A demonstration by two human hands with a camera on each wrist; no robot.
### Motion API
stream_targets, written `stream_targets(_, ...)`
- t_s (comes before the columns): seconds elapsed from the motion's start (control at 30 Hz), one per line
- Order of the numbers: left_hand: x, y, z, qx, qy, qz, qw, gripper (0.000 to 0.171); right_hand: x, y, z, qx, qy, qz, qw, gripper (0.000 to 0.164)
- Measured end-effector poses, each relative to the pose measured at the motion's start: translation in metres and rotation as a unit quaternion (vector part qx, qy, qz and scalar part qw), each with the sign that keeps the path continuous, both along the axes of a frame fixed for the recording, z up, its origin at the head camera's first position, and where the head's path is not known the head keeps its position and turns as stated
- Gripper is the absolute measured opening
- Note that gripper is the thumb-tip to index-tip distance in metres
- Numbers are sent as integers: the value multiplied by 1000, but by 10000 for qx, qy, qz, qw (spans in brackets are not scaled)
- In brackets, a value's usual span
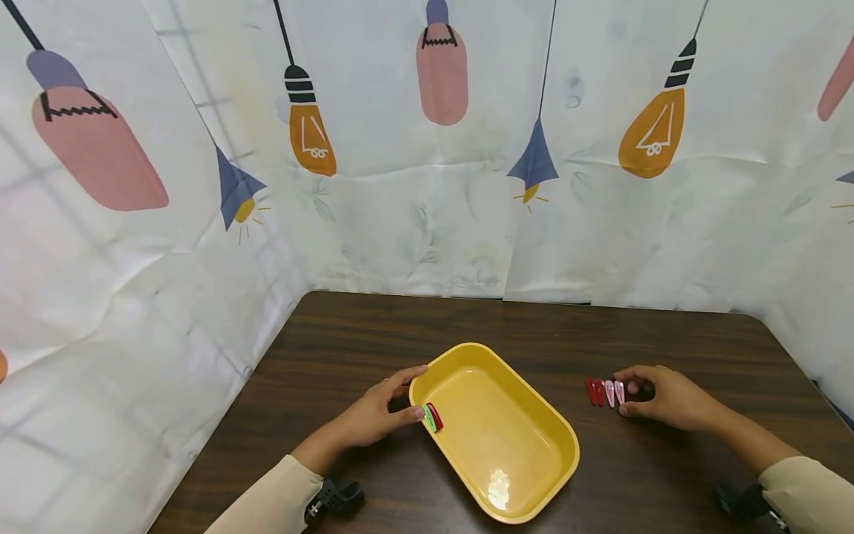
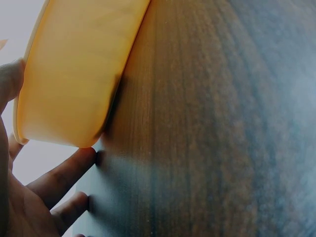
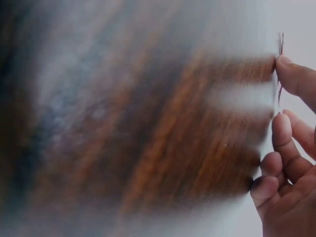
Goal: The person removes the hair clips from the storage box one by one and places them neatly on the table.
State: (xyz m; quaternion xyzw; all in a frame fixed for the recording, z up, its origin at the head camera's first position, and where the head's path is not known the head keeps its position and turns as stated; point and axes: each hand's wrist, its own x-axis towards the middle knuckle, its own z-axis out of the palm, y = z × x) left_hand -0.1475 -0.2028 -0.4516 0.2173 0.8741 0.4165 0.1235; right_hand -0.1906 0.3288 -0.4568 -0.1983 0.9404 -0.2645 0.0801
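Observation:
A yellow tray (image 1: 507, 386) sits at an angle on the table. My left hand (image 1: 376, 415) holds its far-left corner, thumb at the rim and fingers along the outer wall; in the left wrist view fingertips touch the tray's underside edge. Beside that thumb, a green hair clip (image 1: 430, 420) and a red hair clip (image 1: 437, 417) lie at the rim. My right hand (image 1: 670, 400) is at a row of snap clips: two red clips (image 1: 595, 391), a pink clip (image 1: 610, 394) and the end pink clip (image 1: 620, 392). Thumb and index finger hold this last one at its two ends.
The dark wooden table (image 1: 400, 319) backs onto a white cloth (image 1: 400, 222) printed with lamps and bulbs, which also hangs at the left. Black wrist straps (image 1: 336, 497) show at both light sleeves.

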Motion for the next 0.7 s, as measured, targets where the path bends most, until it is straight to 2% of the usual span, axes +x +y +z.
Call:
stream_targets(0.4,-1,-1,-2,-33,39,6,10000,68,-1,-2,2,42,-18,86,10000,63)
stream_targets(0.53,-1,-1,-2,-27,43,-20,10000,68,-1,-3,8,31,-26,86,10000,64)
stream_targets(0.7,-1,-2,-2,-44,86,-36,9999,68,-4,-7,21,128,231,90,9996,60)
